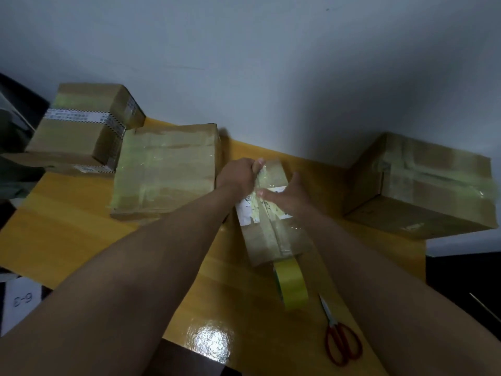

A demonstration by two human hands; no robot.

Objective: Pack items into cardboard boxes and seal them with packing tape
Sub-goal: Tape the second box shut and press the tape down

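Note:
A narrow cardboard box with a white label lies lengthwise in the middle of the yellow table. Clear tape runs along its top down to a yellow-green tape roll standing at its near end. My left hand grips the box's far left corner, fingers curled over the edge. My right hand lies flat with spread fingers on the taped top near the label.
A wide taped box lies left of my hands, and two stacked boxes stand behind it. Another taped box sits at the right edge. Red-handled scissors lie near the front right. A grey wall rises behind the table.

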